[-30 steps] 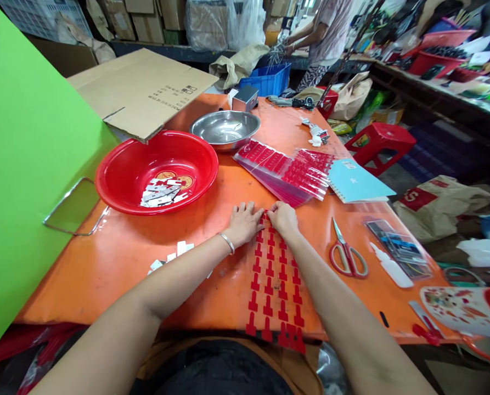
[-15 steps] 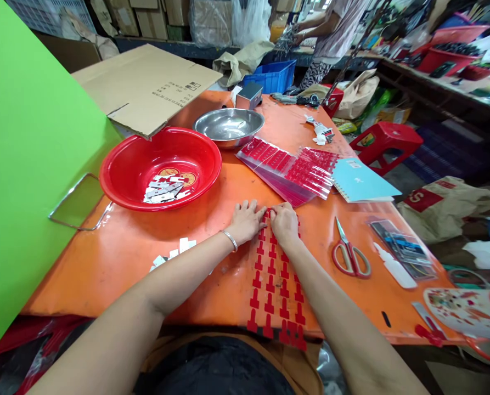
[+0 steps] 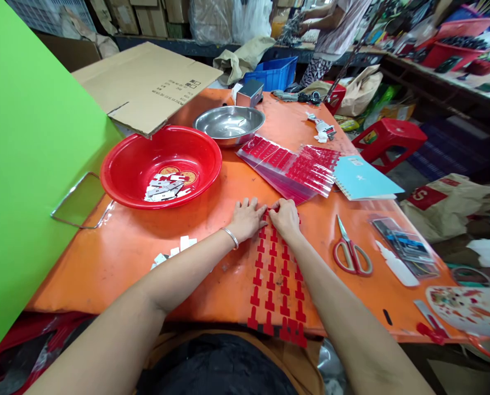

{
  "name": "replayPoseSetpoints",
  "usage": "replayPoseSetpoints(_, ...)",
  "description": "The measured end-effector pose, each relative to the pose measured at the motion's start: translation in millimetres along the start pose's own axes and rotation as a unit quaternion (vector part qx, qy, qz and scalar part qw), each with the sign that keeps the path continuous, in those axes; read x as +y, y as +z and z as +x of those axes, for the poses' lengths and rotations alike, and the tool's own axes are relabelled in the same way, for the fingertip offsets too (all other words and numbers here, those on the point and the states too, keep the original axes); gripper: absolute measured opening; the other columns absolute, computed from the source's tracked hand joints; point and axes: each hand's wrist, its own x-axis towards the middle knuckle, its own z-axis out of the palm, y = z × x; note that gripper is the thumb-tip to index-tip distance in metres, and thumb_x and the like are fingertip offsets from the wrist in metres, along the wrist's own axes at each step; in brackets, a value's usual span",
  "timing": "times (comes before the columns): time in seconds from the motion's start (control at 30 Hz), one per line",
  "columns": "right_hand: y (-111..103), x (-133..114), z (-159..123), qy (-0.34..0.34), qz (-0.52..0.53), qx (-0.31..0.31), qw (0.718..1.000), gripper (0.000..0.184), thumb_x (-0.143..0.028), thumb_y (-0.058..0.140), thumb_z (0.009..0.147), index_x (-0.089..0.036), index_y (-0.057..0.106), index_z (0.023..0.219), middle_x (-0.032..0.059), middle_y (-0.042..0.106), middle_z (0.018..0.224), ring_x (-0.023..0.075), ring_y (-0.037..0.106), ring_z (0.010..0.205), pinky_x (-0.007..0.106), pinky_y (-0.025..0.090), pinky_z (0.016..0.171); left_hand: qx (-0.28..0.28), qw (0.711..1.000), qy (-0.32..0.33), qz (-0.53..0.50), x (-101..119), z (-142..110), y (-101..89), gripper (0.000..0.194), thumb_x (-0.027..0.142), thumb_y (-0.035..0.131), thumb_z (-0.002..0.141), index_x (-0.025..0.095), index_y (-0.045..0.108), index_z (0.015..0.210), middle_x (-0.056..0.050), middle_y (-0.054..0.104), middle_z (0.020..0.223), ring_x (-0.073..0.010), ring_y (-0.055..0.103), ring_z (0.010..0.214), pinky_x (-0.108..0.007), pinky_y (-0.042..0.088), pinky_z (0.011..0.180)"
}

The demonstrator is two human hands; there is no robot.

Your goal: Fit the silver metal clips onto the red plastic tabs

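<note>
A clear sheet of red T-shaped stickers (image 3: 270, 282) lies lengthwise before me, its near end hanging over the table's front edge. My left hand (image 3: 247, 222), with a silver bangle at the wrist, rests by the sheet's far left corner, fingers spread and thumb side touching the sheet. At the far end, my right hand (image 3: 286, 219) has its thumb and forefinger pinched at the sheet's edge. The spot between the fingertips is too small to make out fully. Small white pieces (image 3: 173, 252) lie to the left, partly behind my left forearm.
A red basin (image 3: 117, 178) holds white and grey pieces; a steel bowl (image 3: 212, 129) stands behind it. More red sticker sheets (image 3: 288, 167) and a blue notebook (image 3: 364, 178) lie beyond my hands. Scissors (image 3: 351, 255) and a white bottle (image 3: 399, 269) are at right. A person (image 3: 331, 33) stands far back.
My right hand has shifted slightly, its knuckles rising and its fingertips drawing up at the sheet's far edge. My left hand stays nearly in place.
</note>
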Motion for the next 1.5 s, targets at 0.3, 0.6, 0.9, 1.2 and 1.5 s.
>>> replayPoseSetpoints(0.3,-22,4,-31,-0.048,0.209,0.118,0.970,0.010,-0.028,0.049,0.080,-0.019,0.052,0.081,0.0022,0.058,0.078,0.0150,0.054,0.072,0.028,0.045,0.072,-0.003,1.000,-0.001,-0.003,2,0,-2.3,0.052,0.052,0.045,0.088,0.027,0.046,0.134,-0.013,0.043,0.136,-0.0323,0.041,0.117,-0.045,0.036,0.091)
replayPoseSetpoints(0.6,-42,8,-90,0.033,0.430,-0.007,0.902,0.029,-0.037,0.073,0.063,-0.019,0.055,0.078,-0.0027,0.056,0.065,0.0107,0.051,0.053,0.024,0.043,0.050,-0.070,0.974,0.029,-0.216,-51,-36,-86.9,0.034,0.036,0.052,0.086,0.013,0.062,0.109,-0.008,0.066,0.109,-0.0171,0.060,0.094,-0.024,0.042,0.079)
replayPoseSetpoints(0.9,-33,14,-136,0.058,0.471,-0.043,0.879,0.034,-0.040,0.077,0.059,-0.020,0.054,0.075,-0.0037,0.055,0.066,0.0097,0.049,0.054,0.022,0.043,0.048,-0.148,0.975,0.003,-0.167,-89,-145,-64.0,0.012,0.017,0.064,0.072,0.017,0.066,0.084,-0.003,0.060,0.085,-0.0157,0.056,0.078,-0.024,0.040,0.069)
replayPoseSetpoints(1.2,-33,4,-146,0.050,0.463,-0.058,0.883,0.029,-0.038,0.074,0.063,-0.020,0.054,0.077,-0.0033,0.056,0.067,0.0099,0.050,0.052,0.022,0.043,0.045,-0.108,0.980,0.003,-0.166,-86,-157,-51.0,0.007,0.025,0.063,0.078,0.018,0.062,0.077,-0.003,0.062,0.080,-0.0181,0.052,0.082,-0.026,0.037,0.069)
replayPoseSetpoints(1.5,-29,-1,-148,0.056,0.474,-0.068,0.876,0.032,-0.036,0.074,0.063,-0.020,0.053,0.080,-0.0016,0.057,0.073,0.0104,0.054,0.058,0.021,0.044,0.046,-0.054,0.984,-0.038,-0.167,-90,-149,-45.4,0.024,0.023,0.049,0.087,0.019,0.070,0.077,-0.003,0.068,0.077,-0.0160,0.055,0.075,-0.027,0.037,0.071)
